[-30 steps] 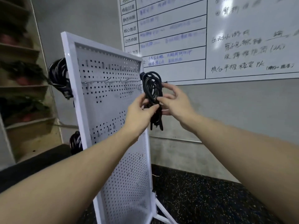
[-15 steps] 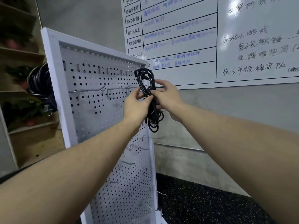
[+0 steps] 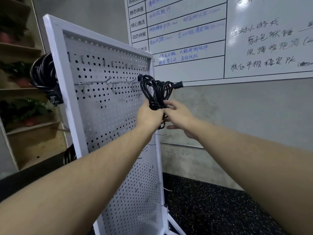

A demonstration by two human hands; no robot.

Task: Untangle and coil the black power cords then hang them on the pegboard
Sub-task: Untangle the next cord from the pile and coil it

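Observation:
A coiled black power cord (image 3: 156,89) is held upright at the right edge of the white pegboard (image 3: 110,119). My left hand (image 3: 148,115) grips the coil's wrapped waist. The fingers of my right hand (image 3: 179,116) pinch the same waist from the right. The coil's top loops lie level with a row of metal hooks (image 3: 108,82), and its plug end (image 3: 178,84) sticks out to the right. Whether a loop sits on a hook is hidden. Another coiled black cord (image 3: 44,77) hangs past the board's left edge, a third (image 3: 68,155) lower down.
A whiteboard (image 3: 220,39) with handwriting covers the wall behind. Wooden shelves (image 3: 18,92) with potted plants stand at the left. The pegboard stands on white legs (image 3: 174,226) on dark speckled flooring. A grey wall runs behind the board.
The coil's upper loops have spread wider and the plug end now points right. My hands have slid lower on the bundle. The view has moved closer to the board.

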